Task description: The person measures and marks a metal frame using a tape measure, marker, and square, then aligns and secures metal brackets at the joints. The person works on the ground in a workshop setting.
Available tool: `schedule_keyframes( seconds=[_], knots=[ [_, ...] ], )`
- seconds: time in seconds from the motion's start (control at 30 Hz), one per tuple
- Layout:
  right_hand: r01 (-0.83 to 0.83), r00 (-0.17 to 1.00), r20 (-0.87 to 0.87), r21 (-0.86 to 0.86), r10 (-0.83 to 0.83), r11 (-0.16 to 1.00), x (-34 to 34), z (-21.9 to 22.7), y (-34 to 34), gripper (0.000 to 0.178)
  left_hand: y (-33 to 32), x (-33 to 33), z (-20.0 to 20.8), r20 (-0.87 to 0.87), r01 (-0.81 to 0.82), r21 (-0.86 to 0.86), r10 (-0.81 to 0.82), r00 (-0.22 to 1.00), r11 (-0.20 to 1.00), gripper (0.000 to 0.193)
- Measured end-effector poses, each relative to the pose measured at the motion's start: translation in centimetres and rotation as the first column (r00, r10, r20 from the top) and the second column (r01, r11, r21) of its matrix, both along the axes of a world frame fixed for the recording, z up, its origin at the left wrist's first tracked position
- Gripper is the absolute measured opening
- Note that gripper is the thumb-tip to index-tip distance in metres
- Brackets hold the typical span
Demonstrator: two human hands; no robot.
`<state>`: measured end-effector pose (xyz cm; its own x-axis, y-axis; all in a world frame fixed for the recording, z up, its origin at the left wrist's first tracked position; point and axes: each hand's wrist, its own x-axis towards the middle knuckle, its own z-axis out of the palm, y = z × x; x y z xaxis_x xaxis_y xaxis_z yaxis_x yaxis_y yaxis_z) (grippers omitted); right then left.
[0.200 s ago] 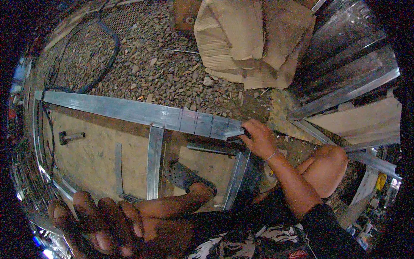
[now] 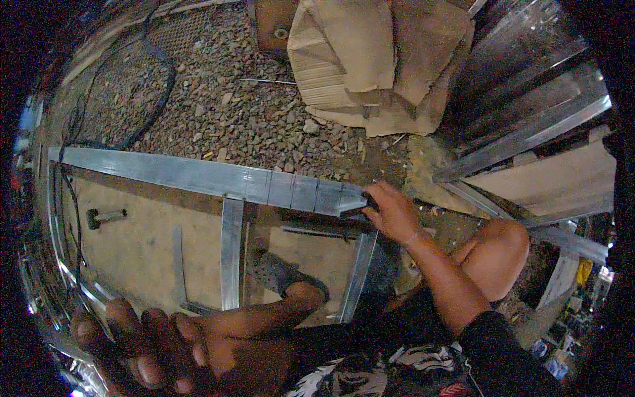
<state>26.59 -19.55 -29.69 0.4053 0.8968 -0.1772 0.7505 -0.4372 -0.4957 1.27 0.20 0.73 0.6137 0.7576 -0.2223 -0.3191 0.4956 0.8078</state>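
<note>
Right hand: the right hand [image 2: 395, 213] is bent closed, and a small dark piece [image 2: 371, 200] is pinched between thumb and fingers; what kind of piece it is cannot be told.
Left hand: the left hand [image 2: 149, 344] is kept near the lower left, with fingers half bent; no object is seen in it, but the palm is hidden.
Silvery flat metal beam: the beam [image 2: 198, 173] lies across the middle of the view, and its right end is at the right fingers.
Good handling: the dark piece should preferably be held steady and square against the beam end, with fingertips away from the metal edge; if the beam rocks, it could be steadied by the left hand.
Dark crosswise lines: these lines [image 2: 293, 191] are best left unrubbed, as they seem to be marks.
Silvery crossbar: the crossbar [image 2: 231, 255] meets the beam from the near side, above a tan board [image 2: 145, 248].
Black cable: the cable [image 2: 79, 225] crosses the beam's left end; it should not be pulled.
Shift of view: compared with the earlier frame, the whole scene is placed slightly more to the left, probably by a small head movement; the right hand's grip is unchanged.
</note>
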Motion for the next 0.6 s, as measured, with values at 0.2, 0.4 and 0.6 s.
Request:
schedule_keyframes(
  seconds=[0.2,0.4,0.6],
  knots=[
    [-0.007,0.999,0.032,0.06,0.006,0.998,1.0,-0.2,-0.3,0.044,0.3,1.1,-0.2,0.005,-0.048,0.008,0.048,0.999,0.999,0.029],
    [-0.002,0.986,-0.163,-0.14,-0.021,0.99,2.8,2.1,1.4,0.035,0.2,2.4,-0.2,-0.037,-0.114,0.054,0.116,0.993,0.992,0.028],
    [0.131,0.984,-0.101,-0.148,-0.147,0.98,4.4,6.5,1.8,0.025,-1.1,4.0,-0.8,-0.03,-0.2,0.086,0.203,0.979,0.976,0.027]
  ],
)
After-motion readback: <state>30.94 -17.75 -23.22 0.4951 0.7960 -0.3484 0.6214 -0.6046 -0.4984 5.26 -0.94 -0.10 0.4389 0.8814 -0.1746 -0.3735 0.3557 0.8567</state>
